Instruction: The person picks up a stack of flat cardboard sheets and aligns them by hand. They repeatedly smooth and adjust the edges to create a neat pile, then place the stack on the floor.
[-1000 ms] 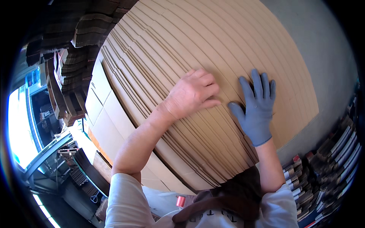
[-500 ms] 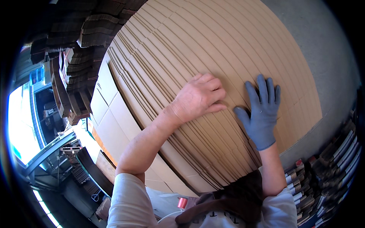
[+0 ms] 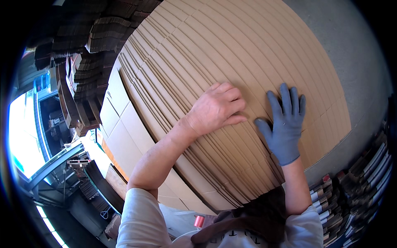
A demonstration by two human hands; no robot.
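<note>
A wide spread of overlapping brown cardboard sheets (image 3: 182, 58) fans out under both hands, their edges forming curved steps. My left hand (image 3: 219, 105), bare, rests on the middle of the spread with its fingers curled inward. Its fingertips are hidden, so whether they grip a sheet edge cannot be told. To its right, my right hand (image 3: 285, 124) wears a grey glove. It lies flat on the sheets with fingers spread and holds nothing.
Paler cardboard (image 3: 128, 128) shows along the left side of the spread. Dark stacked cardboard (image 3: 109, 33) and a wooden pallet (image 3: 78, 111) stand at the far left. More stacked bundles (image 3: 351, 186) lie at the lower right beside the grey floor (image 3: 343, 37). A red spool-like object (image 3: 199, 221) is near my body.
Both hands keep nearly the same place and shape. The whole view has shifted very slightly.
</note>
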